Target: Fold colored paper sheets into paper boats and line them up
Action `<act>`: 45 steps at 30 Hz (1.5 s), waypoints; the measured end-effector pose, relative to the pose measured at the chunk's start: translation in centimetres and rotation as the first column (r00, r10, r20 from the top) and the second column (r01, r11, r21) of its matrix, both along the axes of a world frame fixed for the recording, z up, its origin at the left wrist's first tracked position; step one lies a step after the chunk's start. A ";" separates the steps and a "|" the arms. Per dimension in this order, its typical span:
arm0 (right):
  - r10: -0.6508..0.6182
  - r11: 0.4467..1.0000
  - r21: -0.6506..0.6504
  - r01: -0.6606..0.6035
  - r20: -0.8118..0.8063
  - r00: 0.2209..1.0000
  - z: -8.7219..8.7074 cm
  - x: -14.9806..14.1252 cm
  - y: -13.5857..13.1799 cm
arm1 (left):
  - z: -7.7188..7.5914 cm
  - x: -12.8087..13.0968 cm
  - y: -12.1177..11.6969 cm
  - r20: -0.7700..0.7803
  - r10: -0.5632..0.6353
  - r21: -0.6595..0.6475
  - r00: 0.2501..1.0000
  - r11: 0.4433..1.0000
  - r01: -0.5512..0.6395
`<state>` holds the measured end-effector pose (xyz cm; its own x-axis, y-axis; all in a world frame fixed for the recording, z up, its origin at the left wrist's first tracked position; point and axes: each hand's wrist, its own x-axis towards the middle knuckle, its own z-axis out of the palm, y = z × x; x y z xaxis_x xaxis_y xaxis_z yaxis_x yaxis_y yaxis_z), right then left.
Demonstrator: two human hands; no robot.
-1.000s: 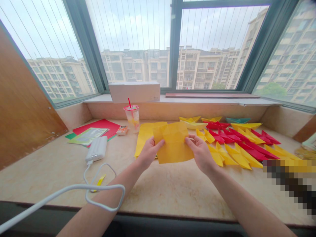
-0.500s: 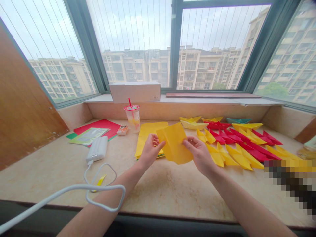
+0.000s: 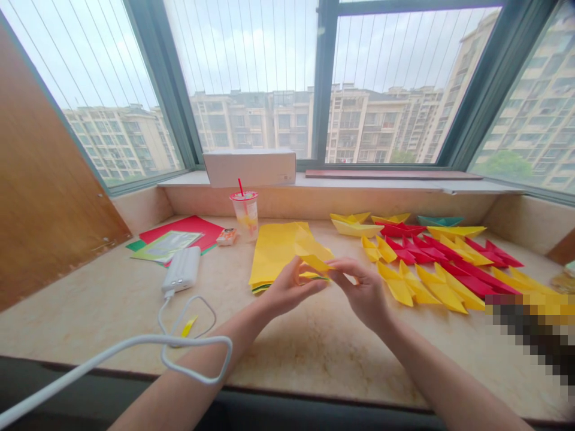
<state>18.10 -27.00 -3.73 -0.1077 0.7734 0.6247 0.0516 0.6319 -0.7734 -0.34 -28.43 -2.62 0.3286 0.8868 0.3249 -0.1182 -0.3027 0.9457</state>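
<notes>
Yellow paper sheet (image 3: 312,275), held between both hands and folded over on itself, appears almost edge-on as a thin band. Its crease lines are too small to read. It sits mid-desk (image 3: 112,317), directly above the near part of a stack of yellow paper (image 3: 274,257), whose lower corner shows a dark edge. A pointed yellow flap (image 3: 314,260) rises just behind the band; cannot tell whether it belongs to the sheet or the stack.

Grip: both narrow. The left hand (image 3: 291,290) has its fingers curled in a pinch on the sheet's left part. The right hand (image 3: 363,291) pinches from the other side, with its fingertips (image 3: 336,269) close to the left hand's.

Right of the hands lie rows of folded red and yellow paper boats (image 3: 440,287), plus one teal paper boat (image 3: 439,221) at the back. Left of the stack: a white power bank (image 3: 181,269) with a looped white cable (image 3: 112,347), a red sheet (image 3: 179,226) under a booklet (image 3: 166,245), and a plastic cup with a red straw (image 3: 245,215). A white box (image 3: 250,169) stands on the window ledge.
</notes>
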 end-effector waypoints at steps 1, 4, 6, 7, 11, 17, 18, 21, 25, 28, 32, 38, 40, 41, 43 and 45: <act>0.028 1.000 0.005 -0.028 0.032 0.999 -0.1 -0.1 0.0 | -0.1 0.0 0.1 0.009 -0.027 -0.023 1.000 0.999 0.027; 0.068 0.997 -0.028 -0.066 0.107 0.992 -0.3 -0.5 0.1 | 0.0 -0.1 0.1 -0.002 -0.015 -0.085 1.000 0.996 0.014; 0.059 0.998 -0.032 -0.055 0.147 0.987 -0.5 -0.6 0.2 | 0.2 -0.1 0.1 0.008 0.027 -0.113 1.000 0.993 -0.026; 0.048 0.999 -0.022 -0.045 0.166 0.985 -0.5 -0.7 0.2 | 0.3 0.0 0.1 0.024 0.043 -0.126 0.999 0.991 -0.040; -0.025 0.999 0.051 0.014 0.227 0.974 -0.1 -0.4 -0.1 | 0.2 0.0 0.5 0.090 0.120 -0.190 0.989 0.977 -0.101; -0.225 0.974 0.002 0.227 0.142 0.964 0.5 0.3 0.8 | -0.2 -0.7 1.5 0.171 0.279 -0.254 0.945 0.939 -0.231; -0.213 0.971 -0.081 0.223 0.120 0.970 0.4 0.4 1.1 | -0.2 -0.7 1.5 0.175 0.292 -0.256 0.940 0.936 -0.243; -0.026 0.922 -0.385 0.029 0.014 1.000 0.0 0.5 1.8 | 0.0 -0.7 1.4 0.141 0.315 -0.260 0.938 0.926 -0.272; 0.171 0.811 -0.546 -0.210 -0.123 0.978 -0.5 0.3 2.0 | 0.1 -0.7 1.3 0.085 0.336 -0.269 0.938 0.914 -0.303; 0.160 0.822 -0.531 -0.206 -0.131 0.978 -0.4 0.2 1.7 | 0.0 -0.8 1.3 0.065 0.354 -0.266 0.933 0.907 -0.326; 0.215 0.805 -0.508 -0.307 -0.233 0.948 0.3 0.3 1.4 | -0.1 -0.8 1.2 0.055 0.286 -0.254 0.957 0.930 -0.264; 0.101 0.919 -0.385 -0.089 0.011 0.995 -0.1 0.3 1.1 | 0.0 -0.4 0.8 0.081 0.213 -0.291 0.974 0.939 -0.181; -0.003 0.979 -0.201 0.036 0.163 0.987 -0.3 0.1 0.8 | -0.1 -0.3 0.7 0.077 0.236 -0.325 0.969 0.924 -0.199; -0.036 0.992 -0.112 0.062 0.222 0.975 -0.4 0.0 0.7 | -0.1 -0.3 0.8 0.075 0.250 -0.338 0.965 0.917 -0.211; -0.033 0.999 -0.003 0.035 0.308 0.951 -0.5 -0.2 0.4 | -0.2 -0.4 0.8 0.081 0.276 -0.344 0.958 0.910 -0.233; 0.023 0.999 0.031 -0.037 0.369 0.929 -0.5 -0.3 0.2 | -0.2 -0.4 0.9 0.101 0.289 -0.338 0.952 0.910 -0.241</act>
